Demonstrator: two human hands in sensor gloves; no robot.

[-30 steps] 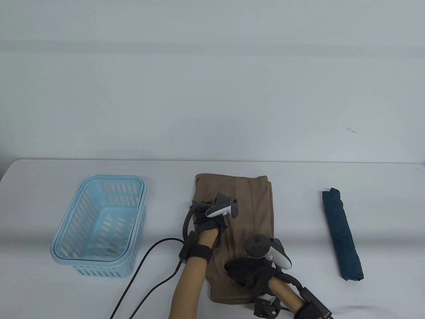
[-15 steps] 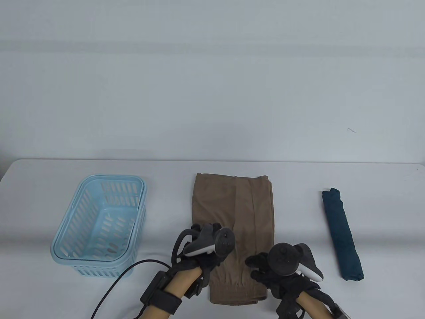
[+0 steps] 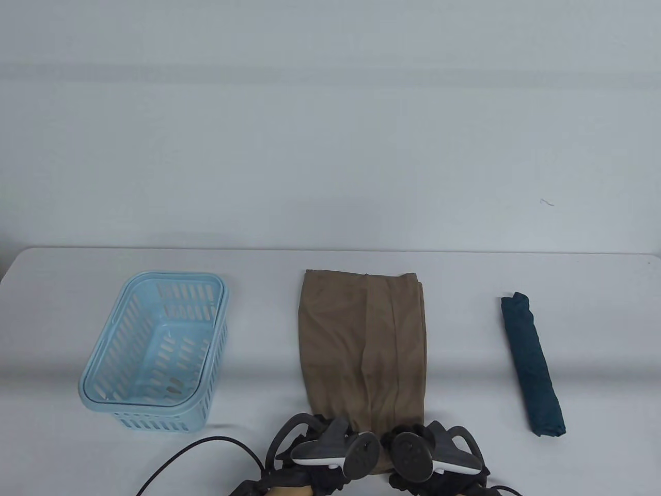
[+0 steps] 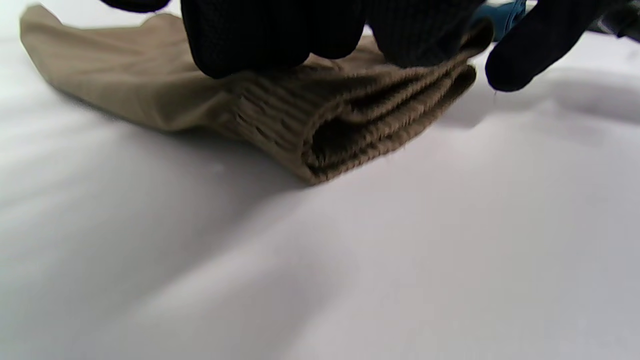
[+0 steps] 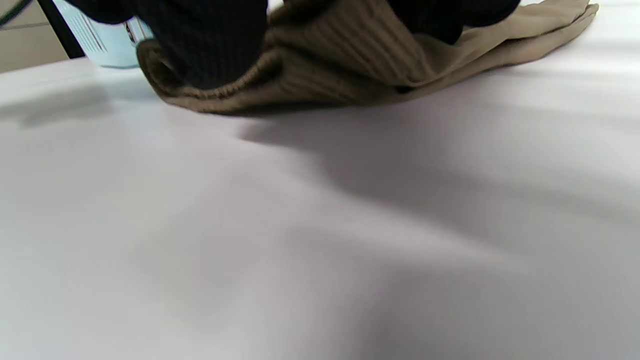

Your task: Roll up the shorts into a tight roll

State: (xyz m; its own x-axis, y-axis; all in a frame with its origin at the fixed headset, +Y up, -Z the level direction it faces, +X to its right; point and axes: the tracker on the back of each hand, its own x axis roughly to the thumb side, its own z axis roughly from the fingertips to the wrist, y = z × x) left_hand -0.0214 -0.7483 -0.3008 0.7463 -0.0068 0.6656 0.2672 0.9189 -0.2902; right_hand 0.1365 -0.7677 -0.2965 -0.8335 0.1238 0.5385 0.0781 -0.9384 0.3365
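Observation:
The tan shorts [image 3: 364, 341] lie folded lengthwise in the middle of the table, with the ribbed waistband at the near end. My left hand [image 3: 333, 447] and right hand [image 3: 421, 447] sit side by side at that near end, mostly hidden under their trackers. In the left wrist view, my left fingers [image 4: 270, 35] press down on top of the waistband [image 4: 350, 125]. In the right wrist view, my right fingers [image 5: 200, 45] hold the waistband edge [image 5: 320, 65], and the fabric curls around one of them.
A light blue slotted basket [image 3: 175, 279] stands at the left; it also shows in the right wrist view [image 5: 100, 40]. A dark teal rolled garment [image 3: 532, 364] lies at the right. A black cable [image 3: 196, 449] runs along the near left.
Both hands slid back along the shorts toward me, from the middle of the fabric to the near waistband end, and now sit close together there.

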